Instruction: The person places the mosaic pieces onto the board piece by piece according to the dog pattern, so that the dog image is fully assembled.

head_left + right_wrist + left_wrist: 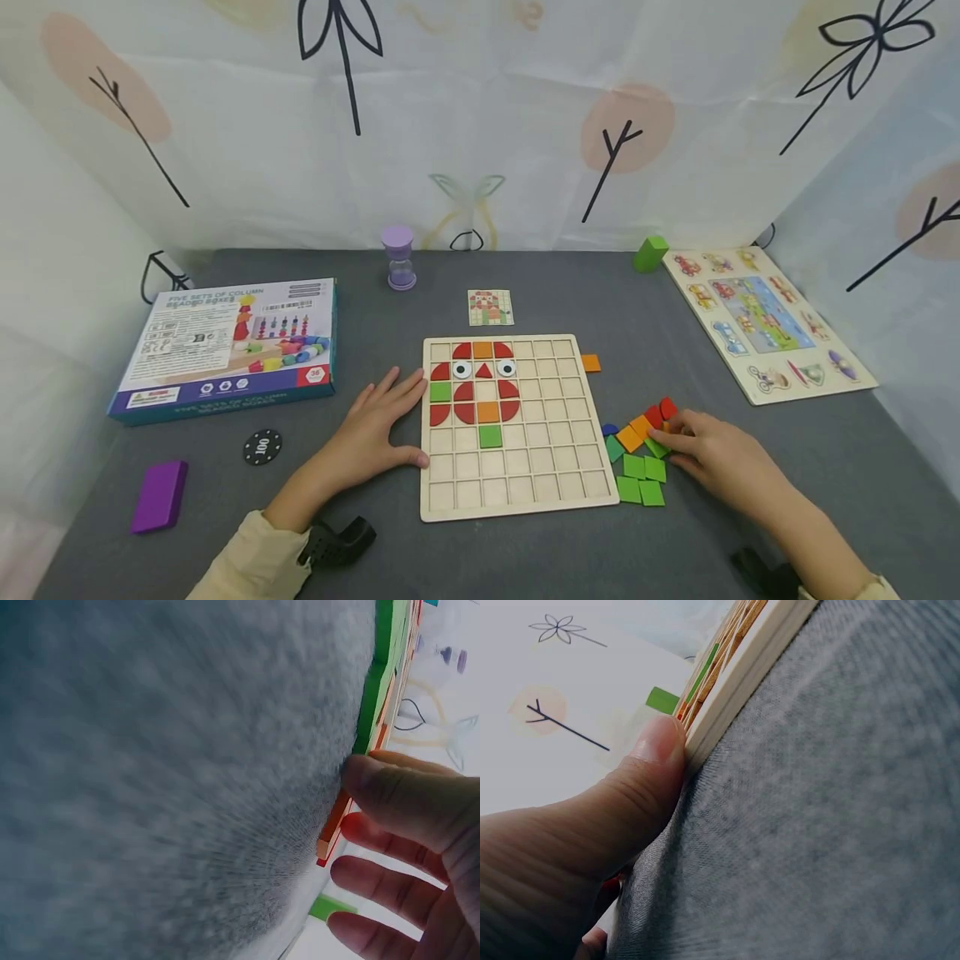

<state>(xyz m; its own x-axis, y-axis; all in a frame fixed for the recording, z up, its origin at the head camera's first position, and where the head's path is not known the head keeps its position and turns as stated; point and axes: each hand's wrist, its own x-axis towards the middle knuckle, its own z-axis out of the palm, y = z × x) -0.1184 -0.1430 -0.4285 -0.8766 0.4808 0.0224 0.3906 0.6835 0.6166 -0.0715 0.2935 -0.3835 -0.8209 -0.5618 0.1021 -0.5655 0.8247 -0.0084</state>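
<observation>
A wooden grid board [555, 475] lies mid-table, with red, orange and green tiles and two eye tiles [462, 369] in its upper left cells. My left hand [377, 421] rests spread along the board's left edge; its thumb [656, 742] touches the side of the board in the left wrist view. At the loose tiles right of the board, my right hand [720, 458] has thumb and index finger at the green tiles [632, 490], orange tiles [628, 439] and red tiles [667, 407]. Whether it pinches one is hidden by the fingers.
A small picture card [491, 307] lies behind the board, near a purple hourglass [401, 258]. Left are a toy box [225, 358], a black 100 chip [262, 447] and a purple block [159, 497]. Right are a green block [650, 254] and a picture board [772, 379].
</observation>
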